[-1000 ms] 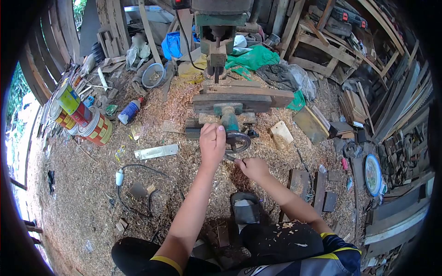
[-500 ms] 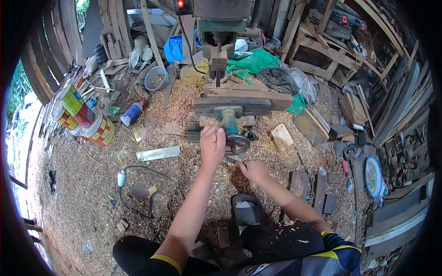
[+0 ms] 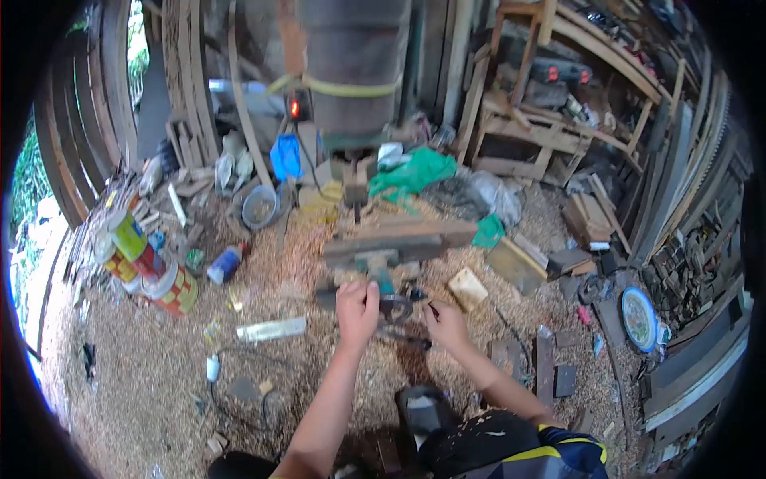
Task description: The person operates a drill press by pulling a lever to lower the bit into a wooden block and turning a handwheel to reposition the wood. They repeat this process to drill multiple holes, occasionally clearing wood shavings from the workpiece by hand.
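Note:
A mortiser-like machine (image 3: pixel 351 88) with a vertical bit stands in front of me. Under the bit, a wooden board (image 3: pixel 415 230) lies along the machine's table. My left hand (image 3: pixel 357 313) is closed on the left side of the dark handwheel (image 3: pixel 396 308) below that table. On the wheel's other side, my right hand (image 3: pixel 447 326) is closed, with a small dark piece at its fingertips that I cannot identify. A dark lever (image 3: pixel 411 342) sticks out beneath the wheel, apart from my right fingers. Motion blurs the picture.
Wood shavings cover the ground. Paint cans (image 3: pixel 167 286) are stacked at the left, near a blue bottle (image 3: pixel 227 264). A light wood block (image 3: pixel 467 289) lies right of the wheel. A cable (image 3: pixel 239 419) curls at the lower left, and a round tray (image 3: pixel 641 319) stands at the right.
My view has tilted up, so the machine sits lower in it. My right hand has come off the lever below the wheel and moved up beside the wheel. My left hand stays at the wheel.

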A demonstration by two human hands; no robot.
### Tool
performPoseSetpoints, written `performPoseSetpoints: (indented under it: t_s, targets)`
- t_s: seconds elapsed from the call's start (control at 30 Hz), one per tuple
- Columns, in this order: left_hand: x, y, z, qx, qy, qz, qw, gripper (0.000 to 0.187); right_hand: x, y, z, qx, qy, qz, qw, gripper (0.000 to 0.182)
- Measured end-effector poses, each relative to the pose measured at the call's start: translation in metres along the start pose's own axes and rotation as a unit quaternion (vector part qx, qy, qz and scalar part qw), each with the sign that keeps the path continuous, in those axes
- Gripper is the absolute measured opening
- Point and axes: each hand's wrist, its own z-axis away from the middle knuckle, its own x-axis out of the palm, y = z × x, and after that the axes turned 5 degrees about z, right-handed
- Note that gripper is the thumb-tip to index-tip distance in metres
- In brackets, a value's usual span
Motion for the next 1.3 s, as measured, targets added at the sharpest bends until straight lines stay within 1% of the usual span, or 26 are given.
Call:
performPoseSetpoints:
  t_s: [0.03,0.13,0.2,0.27,0.37,0.4,0.43,0.47,0.5,0.53,0.57,0.6,0.63,0.67,0.7,0.73,0.8,0.87,1.0,1.07,1.13,1.17,1.2,1.23,1.27,1.3]
  targets:
    - [0.001,0.009,-0.007,0.010,0.002,-0.006,1.000,0.031,-0.020,-0.021,-0.008,-0.021,0.082,-0.065,0.994,0.021]
    - [0.012,0.023,-0.019,0.040,0.017,-0.047,0.998,0.033,-0.059,-0.047,-0.049,-0.010,0.142,-0.105,0.984,0.022]
    - [0.013,0.033,-0.016,0.064,-0.010,-0.144,0.987,0.033,-0.094,-0.081,-0.080,-0.033,0.172,-0.142,0.974,0.021]
    - [0.011,0.023,-0.010,0.083,-0.002,-0.127,0.988,0.033,-0.138,-0.124,-0.117,-0.154,0.231,-0.167,0.946,0.021]
    - [0.011,0.012,-0.007,0.114,-0.002,-0.152,0.982,0.032,-0.203,-0.200,-0.190,-0.259,0.237,-0.278,0.894,0.025]
    - [0.011,0.010,-0.007,0.118,0.000,-0.151,0.981,0.032,-0.226,-0.235,-0.210,-0.273,0.221,-0.375,0.858,0.025]
    - [0.012,0.010,-0.007,0.124,0.011,-0.143,0.982,0.031,-0.245,-0.261,-0.242,-0.288,0.270,-0.369,0.842,0.025]
    - [0.012,0.011,-0.009,0.130,0.022,-0.135,0.982,0.030,-0.265,-0.289,-0.271,-0.269,0.323,-0.369,0.829,0.029]
    - [0.011,0.013,-0.009,0.125,0.016,-0.134,0.983,0.028,-0.287,-0.313,-0.302,-0.222,0.373,-0.345,0.832,0.039]
    - [0.010,0.013,-0.008,0.126,0.017,-0.135,0.983,0.028,-0.303,-0.329,-0.347,-0.192,0.399,-0.355,0.823,0.054]
    - [0.009,0.011,-0.009,0.121,0.000,-0.133,0.984,0.027,-0.322,-0.348,-0.379,-0.134,0.418,-0.331,0.836,0.059]
    - [0.008,0.011,-0.009,0.115,-0.017,-0.132,0.984,0.026,-0.345,-0.378,-0.357,-0.075,0.371,-0.328,0.865,0.071]
    - [0.007,0.013,-0.009,0.121,-0.012,-0.101,0.987,0.025,-0.351,-0.389,-0.387,-0.085,0.362,-0.364,0.854,0.059]
    - [0.007,0.013,-0.011,0.120,-0.009,-0.103,0.987,0.025,-0.359,-0.394,-0.398,-0.087,0.358,-0.366,0.854,0.059]
    - [0.008,0.012,-0.011,0.131,-0.007,-0.109,0.985,0.025,-0.367,-0.398,-0.396,-0.099,0.206,-0.444,0.866,0.050]
    - [0.008,0.011,-0.010,0.141,-0.007,-0.116,0.983,0.025,-0.365,-0.400,-0.394,-0.105,0.048,-0.510,0.852,0.043]
    - [0.008,0.005,-0.009,0.116,-0.022,-0.100,0.988,0.027,-0.363,-0.399,-0.385,-0.130,0.147,-0.500,0.844,0.037]
    - [0.010,-0.006,-0.008,0.092,-0.063,-0.083,0.990,0.029,-0.365,-0.386,-0.354,-0.196,0.090,-0.539,0.814,0.036]
    - [0.012,-0.005,-0.009,0.086,-0.055,-0.080,0.992,0.029,-0.342,-0.365,-0.265,-0.277,0.137,-0.526,0.793,0.037]
    - [0.010,-0.005,-0.009,0.055,-0.081,-0.055,0.994,0.029,-0.328,-0.349,-0.234,-0.326,0.118,-0.539,0.768,0.038]
    - [0.011,-0.010,-0.009,0.059,-0.086,-0.050,0.993,0.025,-0.318,-0.329,-0.216,-0.374,0.073,-0.559,0.736,0.034]
    - [0.010,-0.010,-0.010,0.052,-0.094,-0.030,0.994,0.023,-0.313,-0.328,-0.211,-0.394,0.103,-0.541,0.736,0.034]
    - [0.006,-0.007,-0.012,0.047,-0.101,-0.010,0.994,0.021,-0.309,-0.349,-0.193,-0.361,0.185,-0.566,0.718,0.041]
    - [0.002,-0.004,-0.014,0.040,-0.110,0.034,0.993,0.019,-0.323,-0.345,-0.196,-0.328,0.100,-0.580,0.739,0.019]
    - [-0.001,0.000,-0.016,0.035,-0.120,0.080,0.989,0.018,-0.339,-0.340,-0.200,-0.294,0.017,-0.591,0.751,0.016]
    - [-0.001,-0.001,-0.017,0.039,-0.127,0.102,0.986,0.024,-0.347,-0.357,-0.182,-0.262,0.057,-0.531,0.804,0.027]
